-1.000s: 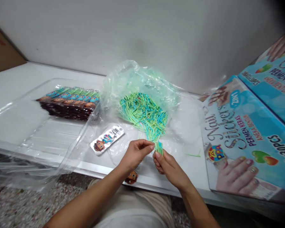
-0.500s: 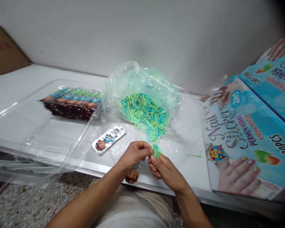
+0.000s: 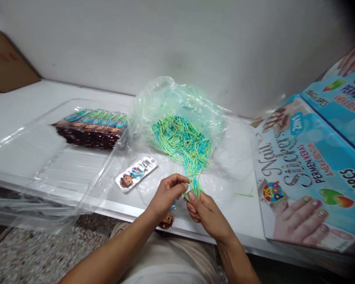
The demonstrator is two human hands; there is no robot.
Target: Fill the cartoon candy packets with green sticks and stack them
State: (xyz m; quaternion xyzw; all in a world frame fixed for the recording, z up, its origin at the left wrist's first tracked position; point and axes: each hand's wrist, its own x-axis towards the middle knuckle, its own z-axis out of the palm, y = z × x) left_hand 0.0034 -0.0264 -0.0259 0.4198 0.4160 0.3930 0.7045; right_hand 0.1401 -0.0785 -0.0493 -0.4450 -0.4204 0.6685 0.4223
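We pinch a small bunch of sticks (image 3: 195,186) between our left hand (image 3: 165,194) and right hand (image 3: 205,211), fingertips together, just before the stick pile (image 3: 180,142); a card (image 3: 136,173) lies left of it, a box (image 3: 306,169) right.

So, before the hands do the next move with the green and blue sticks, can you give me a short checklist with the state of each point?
1. Right hand grips a small bundle of sticks: ok.
2. Left hand pinches at the bundle's side: ok.
3. Number of sticks in the bundle: cannot tell.
4. Stick pile lies inside the open plastic bag: ok.
5. All sticks gathered: not ok, one loose stick lies on the table.
6. Single sticker packet lies flat, apart from both hands: ok.
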